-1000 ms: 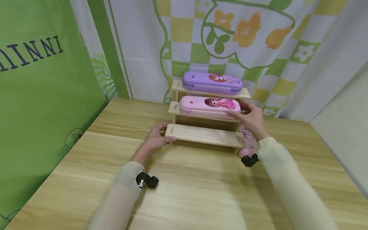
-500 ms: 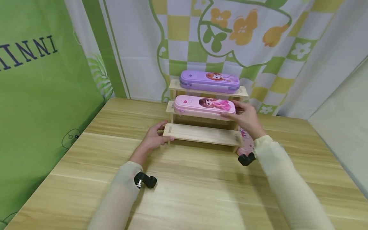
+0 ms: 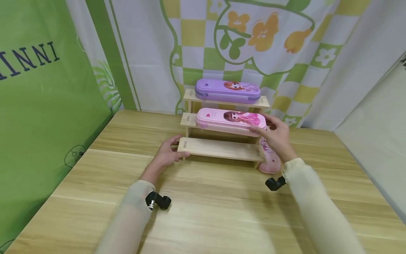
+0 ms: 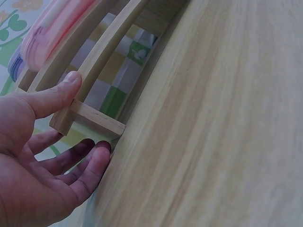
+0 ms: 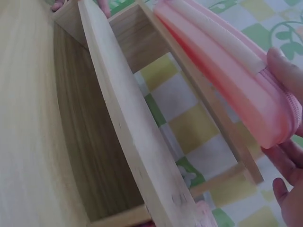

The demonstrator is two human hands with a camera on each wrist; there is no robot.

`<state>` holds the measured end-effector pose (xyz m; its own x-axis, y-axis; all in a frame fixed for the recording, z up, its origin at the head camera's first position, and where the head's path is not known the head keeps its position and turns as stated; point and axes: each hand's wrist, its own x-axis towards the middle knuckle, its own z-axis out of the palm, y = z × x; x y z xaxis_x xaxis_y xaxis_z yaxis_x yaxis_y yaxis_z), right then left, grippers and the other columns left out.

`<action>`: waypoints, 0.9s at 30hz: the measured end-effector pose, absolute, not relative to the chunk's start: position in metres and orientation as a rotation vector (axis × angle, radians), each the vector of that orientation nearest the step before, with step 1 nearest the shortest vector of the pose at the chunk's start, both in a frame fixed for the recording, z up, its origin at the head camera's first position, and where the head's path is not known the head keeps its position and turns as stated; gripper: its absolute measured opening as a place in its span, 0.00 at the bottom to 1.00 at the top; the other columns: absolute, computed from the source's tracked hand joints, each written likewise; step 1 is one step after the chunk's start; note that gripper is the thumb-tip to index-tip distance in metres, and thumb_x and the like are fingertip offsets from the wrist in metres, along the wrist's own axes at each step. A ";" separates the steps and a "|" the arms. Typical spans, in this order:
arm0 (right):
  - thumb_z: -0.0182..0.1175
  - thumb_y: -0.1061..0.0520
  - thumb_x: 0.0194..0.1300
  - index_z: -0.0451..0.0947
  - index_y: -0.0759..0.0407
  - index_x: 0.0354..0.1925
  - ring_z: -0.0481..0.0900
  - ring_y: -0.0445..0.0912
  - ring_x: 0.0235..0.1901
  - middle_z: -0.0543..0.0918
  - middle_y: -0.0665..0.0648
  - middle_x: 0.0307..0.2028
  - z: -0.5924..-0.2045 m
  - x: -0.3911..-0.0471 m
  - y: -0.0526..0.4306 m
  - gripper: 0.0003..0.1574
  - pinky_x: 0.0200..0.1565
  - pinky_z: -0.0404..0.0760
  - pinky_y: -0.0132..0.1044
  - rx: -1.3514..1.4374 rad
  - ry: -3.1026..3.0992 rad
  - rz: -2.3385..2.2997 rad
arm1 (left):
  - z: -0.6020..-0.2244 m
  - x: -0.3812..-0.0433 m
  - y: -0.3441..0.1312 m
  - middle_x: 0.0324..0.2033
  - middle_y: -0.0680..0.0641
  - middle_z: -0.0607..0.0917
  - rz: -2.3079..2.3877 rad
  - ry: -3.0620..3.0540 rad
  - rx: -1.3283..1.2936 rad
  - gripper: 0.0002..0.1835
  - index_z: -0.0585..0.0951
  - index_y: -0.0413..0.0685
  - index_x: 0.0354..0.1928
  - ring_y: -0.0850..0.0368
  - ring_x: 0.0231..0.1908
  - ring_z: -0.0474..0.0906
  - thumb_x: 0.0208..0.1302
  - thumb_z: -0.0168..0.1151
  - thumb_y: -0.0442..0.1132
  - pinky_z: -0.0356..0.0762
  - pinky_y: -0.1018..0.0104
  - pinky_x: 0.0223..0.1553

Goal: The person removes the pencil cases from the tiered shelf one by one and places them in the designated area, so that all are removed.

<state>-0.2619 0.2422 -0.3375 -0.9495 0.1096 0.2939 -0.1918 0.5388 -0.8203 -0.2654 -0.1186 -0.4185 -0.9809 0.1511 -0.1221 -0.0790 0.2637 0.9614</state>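
Observation:
A stepped wooden rack (image 3: 222,148) stands on the table. My left hand (image 3: 168,151) grips the left end of its lowest step, with the thumb (image 4: 72,78) on the front edge and the other fingers by the end and leg. My right hand (image 3: 276,139) holds the right end of a pink pencil case (image 3: 217,118) with a doll picture, thumb in front and fingers behind. That case lies over the middle step, its right end angled forward. On the top step sits a purple pencil case (image 3: 222,91). The lowest step bears nothing.
A pink patterned case (image 3: 269,158) lies on the table (image 3: 203,204) against the rack's right side, partly hidden by my right hand. Behind the rack hangs a checked, flowered curtain (image 3: 193,33). A green cloth (image 3: 47,116) borders the left side.
The pink pencil case slid slightly left along the middle step, then back right, and its right end now sits further forward. My right hand moved with it; my left hand keeps its grip.

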 end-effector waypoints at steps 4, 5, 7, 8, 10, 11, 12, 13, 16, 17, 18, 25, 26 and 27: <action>0.76 0.49 0.58 0.74 0.57 0.67 0.74 0.35 0.44 0.81 0.46 0.48 -0.339 -0.249 0.257 0.42 0.45 0.73 0.23 0.027 -2.388 1.372 | -0.418 -0.264 -0.118 0.65 0.35 0.72 1.794 2.339 0.069 0.47 0.61 0.49 0.77 0.54 0.39 0.78 0.57 0.74 0.30 0.78 0.70 0.32; 0.76 0.49 0.58 0.74 0.57 0.68 0.74 0.34 0.44 0.79 0.42 0.47 -0.339 -0.245 0.261 0.42 0.45 0.73 0.22 0.018 -2.374 1.380 | -0.418 -0.264 -0.118 0.65 0.35 0.72 1.792 2.339 0.073 0.47 0.61 0.49 0.77 0.54 0.39 0.78 0.57 0.74 0.30 0.78 0.70 0.32; 0.75 0.50 0.59 0.73 0.57 0.68 0.74 0.34 0.44 0.77 0.36 0.45 -0.340 -0.237 0.270 0.42 0.44 0.73 0.21 0.007 -2.358 1.374 | -0.418 -0.263 -0.119 0.66 0.35 0.71 1.789 2.340 0.074 0.47 0.61 0.50 0.77 0.54 0.39 0.78 0.57 0.74 0.31 0.78 0.70 0.33; 0.74 0.51 0.60 0.73 0.58 0.68 0.73 0.34 0.44 0.76 0.35 0.45 -0.341 -0.234 0.276 0.41 0.43 0.73 0.21 0.000 -2.352 1.365 | -0.418 -0.263 -0.119 0.66 0.35 0.71 1.789 2.340 0.073 0.47 0.61 0.50 0.77 0.54 0.39 0.78 0.57 0.74 0.31 0.78 0.70 0.33; 0.73 0.53 0.61 0.73 0.58 0.68 0.73 0.34 0.45 0.75 0.33 0.45 -0.343 -0.227 0.287 0.40 0.43 0.72 0.20 -0.014 -2.342 1.343 | -0.418 -0.262 -0.119 0.66 0.36 0.71 1.788 2.337 0.072 0.47 0.61 0.50 0.77 0.53 0.41 0.78 0.58 0.74 0.31 0.78 0.70 0.34; 0.73 0.53 0.62 0.73 0.58 0.68 0.72 0.33 0.44 0.75 0.33 0.44 -0.344 -0.223 0.293 0.39 0.42 0.72 0.20 -0.027 -2.338 1.325 | -0.417 -0.262 -0.119 0.66 0.36 0.71 1.784 2.338 0.072 0.47 0.61 0.50 0.77 0.53 0.42 0.78 0.58 0.74 0.31 0.78 0.70 0.34; 0.73 0.55 0.62 0.73 0.59 0.68 0.72 0.33 0.44 0.75 0.32 0.44 -0.345 -0.220 0.300 0.38 0.41 0.72 0.20 -0.040 -2.330 1.311 | -0.417 -0.262 -0.119 0.66 0.36 0.71 1.785 2.336 0.069 0.47 0.61 0.51 0.77 0.52 0.43 0.78 0.58 0.74 0.31 0.78 0.70 0.34; 0.72 0.56 0.62 0.73 0.60 0.68 0.73 0.32 0.43 0.76 0.31 0.43 -0.346 -0.217 0.306 0.37 0.41 0.72 0.19 -0.058 -2.319 1.303 | -0.418 -0.262 -0.119 0.66 0.36 0.71 1.786 2.333 0.066 0.47 0.61 0.51 0.77 0.52 0.44 0.77 0.57 0.74 0.31 0.78 0.70 0.34; 0.72 0.58 0.62 0.76 0.60 0.66 0.74 0.30 0.41 0.78 0.29 0.40 -0.349 -0.209 0.326 0.35 0.38 0.72 0.16 -0.132 -2.267 1.309 | -0.418 -0.262 -0.119 0.66 0.36 0.71 1.785 2.331 0.060 0.47 0.61 0.51 0.77 0.51 0.45 0.77 0.57 0.74 0.31 0.78 0.70 0.34; 0.72 0.59 0.61 0.76 0.60 0.65 0.74 0.30 0.40 0.79 0.30 0.39 -0.350 -0.205 0.332 0.34 0.37 0.72 0.16 -0.158 -2.244 1.328 | -0.419 -0.263 -0.120 0.66 0.36 0.71 1.785 2.332 0.060 0.47 0.61 0.51 0.77 0.51 0.45 0.77 0.57 0.74 0.31 0.78 0.70 0.34; 0.72 0.60 0.61 0.77 0.59 0.65 0.75 0.30 0.39 0.80 0.30 0.39 -0.350 -0.202 0.339 0.34 0.36 0.73 0.15 -0.178 -2.225 1.353 | -0.419 -0.263 -0.120 0.66 0.36 0.71 1.788 2.330 0.057 0.47 0.62 0.51 0.77 0.51 0.44 0.77 0.57 0.74 0.31 0.78 0.70 0.34; 0.73 0.57 0.60 0.78 0.51 0.65 0.77 0.28 0.38 0.82 0.30 0.39 -0.349 -0.172 0.385 0.34 0.34 0.75 0.13 -0.405 -2.151 1.448 | -0.420 -0.263 -0.121 0.65 0.36 0.71 1.780 2.325 0.061 0.47 0.62 0.53 0.77 0.53 0.42 0.76 0.58 0.74 0.33 0.78 0.69 0.35; 0.74 0.57 0.60 0.78 0.51 0.64 0.77 0.27 0.38 0.83 0.30 0.39 -0.349 -0.169 0.391 0.34 0.34 0.75 0.13 -0.438 -2.124 1.474 | -0.420 -0.263 -0.121 0.65 0.36 0.71 1.781 2.323 0.059 0.47 0.62 0.53 0.77 0.53 0.42 0.76 0.58 0.74 0.33 0.78 0.69 0.35; 0.74 0.57 0.59 0.79 0.51 0.64 0.78 0.27 0.38 0.83 0.30 0.38 -0.350 -0.166 0.395 0.34 0.34 0.75 0.13 -0.468 -2.094 1.504 | -0.421 -0.263 -0.121 0.65 0.35 0.71 1.782 2.321 0.056 0.47 0.62 0.53 0.77 0.53 0.42 0.75 0.58 0.75 0.33 0.78 0.69 0.35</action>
<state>-0.1658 0.3955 -0.3497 -0.8074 0.5527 0.2067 -0.0194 0.3253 -0.9454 -0.2633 -0.1212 -0.4205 -0.9764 0.1598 -0.1455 -0.0993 0.2662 0.9588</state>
